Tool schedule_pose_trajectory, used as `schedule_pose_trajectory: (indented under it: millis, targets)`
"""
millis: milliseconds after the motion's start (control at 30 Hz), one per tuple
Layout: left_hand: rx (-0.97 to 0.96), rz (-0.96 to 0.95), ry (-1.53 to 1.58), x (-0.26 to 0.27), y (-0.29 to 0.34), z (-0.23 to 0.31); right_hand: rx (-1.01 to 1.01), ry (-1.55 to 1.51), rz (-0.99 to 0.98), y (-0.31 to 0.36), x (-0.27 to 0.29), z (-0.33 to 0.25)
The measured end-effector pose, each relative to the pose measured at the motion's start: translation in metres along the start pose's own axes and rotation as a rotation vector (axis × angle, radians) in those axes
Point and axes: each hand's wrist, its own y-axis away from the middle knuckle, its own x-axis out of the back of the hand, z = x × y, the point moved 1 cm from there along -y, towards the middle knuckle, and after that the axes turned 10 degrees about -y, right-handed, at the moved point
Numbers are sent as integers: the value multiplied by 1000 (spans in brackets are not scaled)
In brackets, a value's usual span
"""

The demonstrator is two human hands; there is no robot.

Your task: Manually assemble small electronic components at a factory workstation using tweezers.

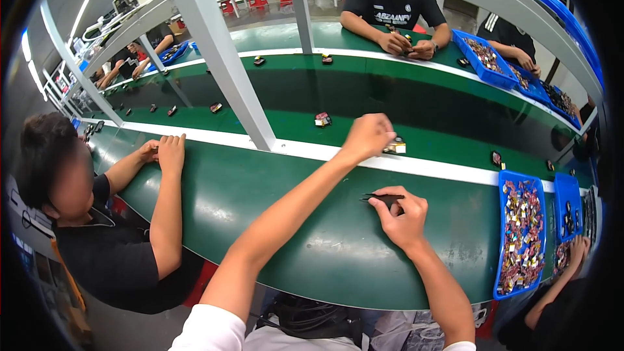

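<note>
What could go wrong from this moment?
The left hand extends past the white rail, right by a small part; a firm grip isn't visible, so the part might slip or get knocked.

The right hand holds black tweezers pointing leftward, so the tips could catch the left forearm if it swings back.

A white short sleeve shows at seven o'clock, a white sleeve edge at five; left hand and right hand are bare. Pale cloth at six may be the same shirt.
</note>
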Motion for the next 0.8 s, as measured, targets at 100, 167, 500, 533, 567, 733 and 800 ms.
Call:
schedule_pose_trajectory:
  millis: [100,167,500,533,567,733,800]
  targets:
    - [136,-46,287,34,66,-19,-83,-104,7,0,-7,-5]
    - [238,-19,424,40,100,-32,-201,-223,-32,3,-9,-6]
    - [244,-12,546,34,153,-36,-652,-611,40,1,-9,-30]
    - [230,-19,535,33,154,-35,-577,-560,54,2,-8,-28]
    - [216,-26,522,32,155,-34,-503,-511,69,3,-8,-27]
    - [226,-39,588,27,159,-30,-427,-413,46,6,-9,-28]
    - [230,-38,594,25,160,-29,-411,-386,31,8,-11,-27]
